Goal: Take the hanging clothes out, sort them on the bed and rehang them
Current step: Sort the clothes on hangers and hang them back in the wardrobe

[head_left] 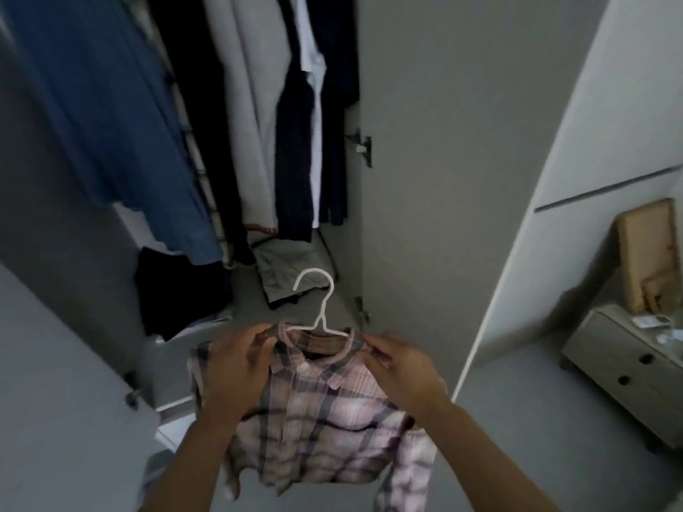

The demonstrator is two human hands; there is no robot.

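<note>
Head view: you hold the plaid shirt on its white hanger low in front of the open wardrobe. Your left hand has fingers curled on the shirt's left shoulder by the collar; your right hand grips the right shoulder, fingertips pinching cloth at the hanger's end. This looks like the rehanging step. Square both shoulders on the hanger arms first, then shift one hand up to the hook's neck before you lift, so the hook turns toward the rail and the shirt does not slide off. Aim for the gap right of the dark clothes. Hidden: the rail sits above the frame, so free space on it is unknown; the bed is out of view; the hanger's arms lie inside the shirt; motion blur softens both fingertips, so the exact hold is a judgement.
</note>
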